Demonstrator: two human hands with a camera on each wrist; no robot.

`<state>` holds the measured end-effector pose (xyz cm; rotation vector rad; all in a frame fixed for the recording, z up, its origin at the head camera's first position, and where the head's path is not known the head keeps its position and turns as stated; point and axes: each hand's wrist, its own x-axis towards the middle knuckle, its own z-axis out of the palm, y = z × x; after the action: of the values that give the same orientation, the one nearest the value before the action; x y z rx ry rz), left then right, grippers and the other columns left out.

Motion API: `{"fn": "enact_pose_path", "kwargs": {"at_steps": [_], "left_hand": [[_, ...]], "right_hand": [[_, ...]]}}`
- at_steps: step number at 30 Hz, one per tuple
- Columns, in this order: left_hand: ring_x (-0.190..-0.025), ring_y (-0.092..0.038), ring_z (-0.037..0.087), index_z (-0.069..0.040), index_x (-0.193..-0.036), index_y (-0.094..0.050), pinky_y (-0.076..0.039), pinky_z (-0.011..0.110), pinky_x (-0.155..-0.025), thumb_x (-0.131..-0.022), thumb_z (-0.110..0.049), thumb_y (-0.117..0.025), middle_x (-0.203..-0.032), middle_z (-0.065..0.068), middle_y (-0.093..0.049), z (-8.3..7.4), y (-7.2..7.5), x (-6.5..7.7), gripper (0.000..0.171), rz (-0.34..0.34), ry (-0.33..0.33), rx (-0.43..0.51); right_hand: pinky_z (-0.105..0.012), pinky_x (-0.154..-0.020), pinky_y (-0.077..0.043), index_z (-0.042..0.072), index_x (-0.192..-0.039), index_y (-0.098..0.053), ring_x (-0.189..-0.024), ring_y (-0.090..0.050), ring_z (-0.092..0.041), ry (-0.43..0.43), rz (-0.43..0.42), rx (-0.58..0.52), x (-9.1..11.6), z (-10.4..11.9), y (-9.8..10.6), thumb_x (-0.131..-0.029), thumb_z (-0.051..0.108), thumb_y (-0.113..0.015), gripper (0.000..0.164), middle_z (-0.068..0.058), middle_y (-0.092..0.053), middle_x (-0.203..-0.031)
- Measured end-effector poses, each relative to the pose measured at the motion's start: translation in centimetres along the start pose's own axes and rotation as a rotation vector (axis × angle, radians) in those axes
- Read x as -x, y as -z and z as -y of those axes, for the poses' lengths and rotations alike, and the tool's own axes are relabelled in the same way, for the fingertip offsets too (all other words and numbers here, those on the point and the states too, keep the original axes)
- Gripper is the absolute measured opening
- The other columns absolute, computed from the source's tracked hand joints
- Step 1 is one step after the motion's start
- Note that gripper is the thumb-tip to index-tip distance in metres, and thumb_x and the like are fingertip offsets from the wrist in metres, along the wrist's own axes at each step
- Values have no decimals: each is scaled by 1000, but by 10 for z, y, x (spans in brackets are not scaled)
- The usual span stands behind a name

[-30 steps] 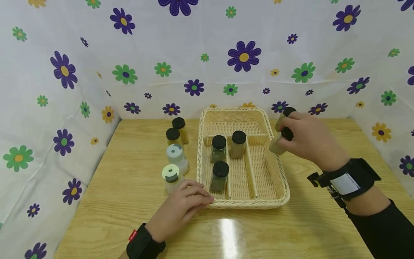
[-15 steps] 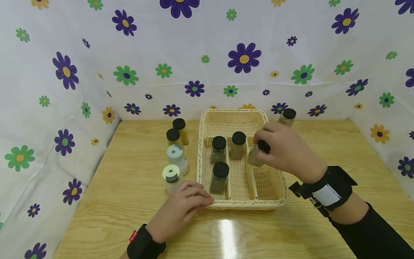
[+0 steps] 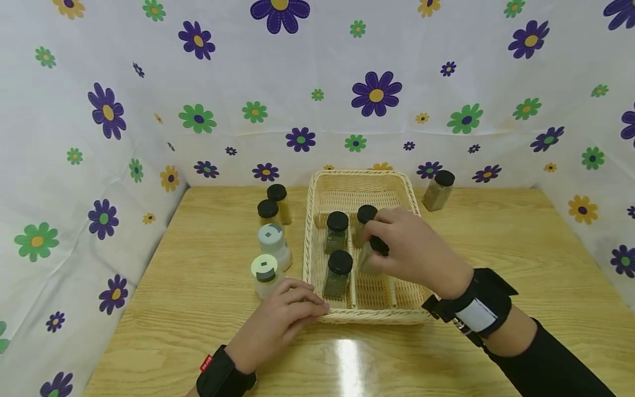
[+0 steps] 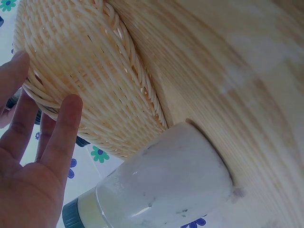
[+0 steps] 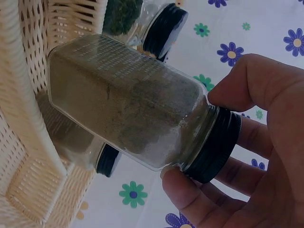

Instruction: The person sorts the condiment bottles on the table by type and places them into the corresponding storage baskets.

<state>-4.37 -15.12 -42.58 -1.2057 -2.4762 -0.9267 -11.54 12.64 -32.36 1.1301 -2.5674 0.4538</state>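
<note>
My right hand (image 3: 419,251) pinches a square glass spice jar (image 5: 128,99) near its black lid, and brownish-grey powder shows through the glass. The jar hangs tilted over the middle compartment of a divided wicker basket (image 3: 377,316). Behind it in that compartment stands another powder jar (image 3: 364,234). Two jars of green herbs, a rear one (image 3: 337,234) and a front one (image 3: 338,278), stand in the left compartment. My left hand (image 3: 283,314) rests its fingertips on the basket's front left rim, beside a white jar (image 4: 166,178) on the table.
Left of the basket, two black-lidded jars with yellowish contents, one behind (image 3: 279,204) and one nearer (image 3: 268,213), stand in line with a pale-lidded white container (image 3: 273,245). One brown-powder jar (image 3: 439,192) stands behind right of the basket. Flowered cloth (image 3: 238,82) backs the table.
My right hand has carried the jar leftward from beyond the basket's right side to over the middle compartment. The second jar beside it stays standing at the back right. My left hand stays put.
</note>
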Motion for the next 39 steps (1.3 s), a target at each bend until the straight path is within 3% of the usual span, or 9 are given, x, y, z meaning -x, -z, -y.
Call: {"fn": "enact_pose_path", "kwargs": {"at_steps": [12, 23, 39], "left_hand": [[-113, -41, 10, -32, -112, -63, -38, 29, -96, -89, -19, -61, -111, -18, -55, -1, 1, -1, 27, 11, -1, 3], [-113, -40, 10, -33, -112, -63, -37, 30, -97, -89, -19, -60, -111, -19, -55, -2, 1, -1, 27, 24, 15, 0], [-112, -41, 11, -33, -112, -63, -38, 30, -96, -89, -18, -61, -111, -18, -55, -2, 1, -1, 28, 11, 5, 0]], "right_hand": [[-26, -53, -36, 19, -85, -59, -63, -38, -12, 25, 68, 49, 2, 9, -14, -68, 21, -62, 17, 8, -45, -76], [-28, -58, -38, 17, -86, -57, -65, -39, -13, 20, 103, 72, 7, 9, -24, -66, 24, -63, 21, 8, -42, -76], [-28, -58, -42, 19, -91, -59, -67, -42, -11, 8, 204, 44, 16, 10, -34, -67, 24, -65, 25, 9, -45, -78]]}}
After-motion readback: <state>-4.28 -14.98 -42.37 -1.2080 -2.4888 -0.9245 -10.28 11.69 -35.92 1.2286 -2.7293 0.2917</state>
